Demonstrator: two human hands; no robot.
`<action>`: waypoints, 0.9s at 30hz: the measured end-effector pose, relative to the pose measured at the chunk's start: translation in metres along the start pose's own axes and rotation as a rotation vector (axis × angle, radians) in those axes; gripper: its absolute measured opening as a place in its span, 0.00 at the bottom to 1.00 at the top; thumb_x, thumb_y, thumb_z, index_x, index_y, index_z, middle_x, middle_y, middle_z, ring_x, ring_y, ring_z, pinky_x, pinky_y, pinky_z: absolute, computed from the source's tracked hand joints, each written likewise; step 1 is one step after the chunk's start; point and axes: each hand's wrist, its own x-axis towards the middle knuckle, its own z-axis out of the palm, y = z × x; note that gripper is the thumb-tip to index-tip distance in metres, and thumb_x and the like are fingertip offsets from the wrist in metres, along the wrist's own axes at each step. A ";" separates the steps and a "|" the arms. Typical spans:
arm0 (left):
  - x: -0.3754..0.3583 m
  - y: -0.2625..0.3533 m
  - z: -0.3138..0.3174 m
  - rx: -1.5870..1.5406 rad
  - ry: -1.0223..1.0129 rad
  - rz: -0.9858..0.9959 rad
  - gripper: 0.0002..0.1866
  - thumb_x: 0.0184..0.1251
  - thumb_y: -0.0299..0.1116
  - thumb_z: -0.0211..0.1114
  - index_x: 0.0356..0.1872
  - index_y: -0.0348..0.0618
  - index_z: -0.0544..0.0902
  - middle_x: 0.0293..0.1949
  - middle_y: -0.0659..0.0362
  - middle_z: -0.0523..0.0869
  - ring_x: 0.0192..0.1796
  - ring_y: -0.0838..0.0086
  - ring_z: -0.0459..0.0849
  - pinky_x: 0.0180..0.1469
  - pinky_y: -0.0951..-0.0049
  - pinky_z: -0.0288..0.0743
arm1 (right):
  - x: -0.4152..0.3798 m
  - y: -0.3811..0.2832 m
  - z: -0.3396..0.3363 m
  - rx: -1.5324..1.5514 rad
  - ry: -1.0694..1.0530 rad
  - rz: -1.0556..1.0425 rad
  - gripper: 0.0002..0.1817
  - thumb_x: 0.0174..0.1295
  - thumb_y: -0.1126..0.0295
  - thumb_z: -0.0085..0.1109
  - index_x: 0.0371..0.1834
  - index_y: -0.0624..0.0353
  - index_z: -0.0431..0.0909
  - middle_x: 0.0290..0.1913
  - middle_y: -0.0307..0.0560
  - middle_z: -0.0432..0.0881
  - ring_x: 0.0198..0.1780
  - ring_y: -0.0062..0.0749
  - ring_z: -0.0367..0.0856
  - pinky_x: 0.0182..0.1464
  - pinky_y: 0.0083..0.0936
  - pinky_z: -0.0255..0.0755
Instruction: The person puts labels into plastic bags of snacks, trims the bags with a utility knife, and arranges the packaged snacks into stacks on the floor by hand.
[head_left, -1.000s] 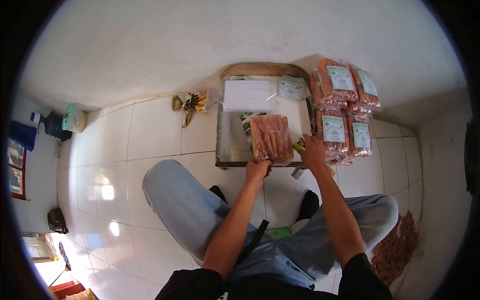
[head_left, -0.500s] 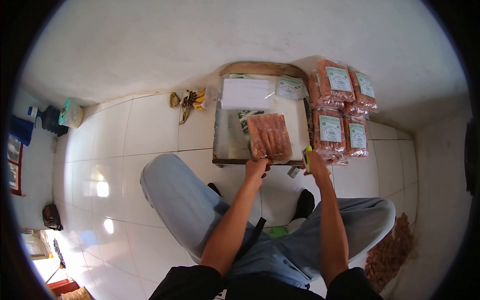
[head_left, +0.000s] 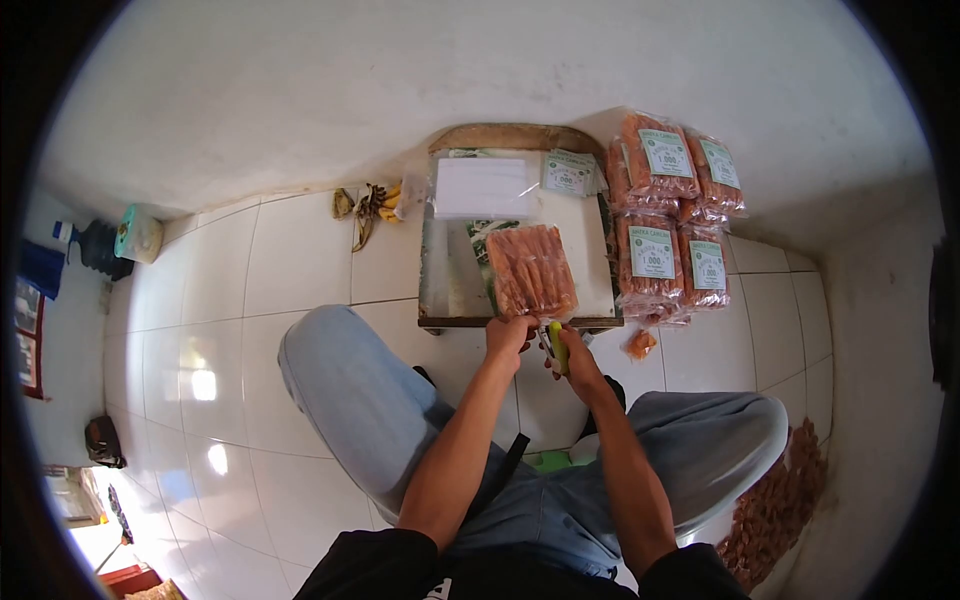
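A clear plastic bag of reddish-brown stick-shaped snacks [head_left: 533, 268] lies on the low table [head_left: 590, 235], its open end toward me. My left hand [head_left: 507, 338] is closed on the near edge of the bag. In my right hand [head_left: 582, 368] is a stapler with a yellow-green handle [head_left: 558, 349]; its jaws are at the bag's edge, right beside my left fingers. Whether the jaws are pressed on the plastic is too small to tell.
Stacked bags with green-and-white labels [head_left: 652, 250] stand right of the table. Behind the bag lie a white sheet in plastic [head_left: 485, 187] and a packet of labels [head_left: 570, 174]. Bananas [head_left: 388, 203] lie at left, a small orange-brown piece [head_left: 641, 344] and a brown pile [head_left: 772, 510] at right.
My right hand has moved left with the stapler, from the table's right corner to the bag's near edge. My left hand keeps its hold on the bag. The view has shifted slightly.
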 end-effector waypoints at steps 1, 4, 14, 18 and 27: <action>0.001 -0.001 0.000 -0.012 0.002 0.003 0.07 0.50 0.25 0.69 0.31 0.37 0.82 0.28 0.59 0.84 0.27 0.74 0.80 0.28 0.72 0.70 | 0.000 -0.001 0.002 -0.015 0.006 -0.028 0.26 0.72 0.52 0.39 0.64 0.59 0.62 0.40 0.41 0.76 0.31 0.24 0.76 0.26 0.23 0.67; 0.003 -0.003 -0.003 0.005 -0.018 0.005 0.08 0.53 0.26 0.68 0.35 0.37 0.83 0.30 0.59 0.85 0.28 0.74 0.81 0.28 0.73 0.71 | 0.005 -0.001 0.002 -0.018 0.009 -0.059 0.24 0.72 0.52 0.40 0.61 0.59 0.64 0.40 0.41 0.77 0.32 0.24 0.76 0.28 0.22 0.67; 0.006 -0.005 -0.004 0.017 -0.014 0.009 0.09 0.58 0.25 0.65 0.39 0.35 0.82 0.32 0.56 0.86 0.28 0.74 0.82 0.28 0.74 0.73 | 0.021 0.013 0.004 0.159 -0.006 -0.031 0.20 0.71 0.52 0.46 0.46 0.59 0.76 0.35 0.42 0.79 0.33 0.25 0.76 0.31 0.23 0.67; 0.005 -0.007 -0.003 -0.026 -0.031 0.040 0.08 0.57 0.24 0.64 0.38 0.33 0.82 0.31 0.55 0.85 0.26 0.73 0.81 0.25 0.75 0.72 | 0.025 0.012 0.005 0.178 0.004 -0.033 0.20 0.70 0.52 0.48 0.46 0.59 0.76 0.35 0.41 0.78 0.34 0.25 0.75 0.31 0.24 0.68; 0.014 -0.010 -0.004 -0.022 -0.035 0.023 0.07 0.55 0.21 0.64 0.36 0.31 0.82 0.28 0.54 0.84 0.23 0.72 0.80 0.22 0.74 0.69 | 0.028 0.019 0.007 0.242 0.006 -0.089 0.18 0.71 0.53 0.52 0.44 0.59 0.77 0.32 0.40 0.78 0.31 0.25 0.74 0.31 0.24 0.68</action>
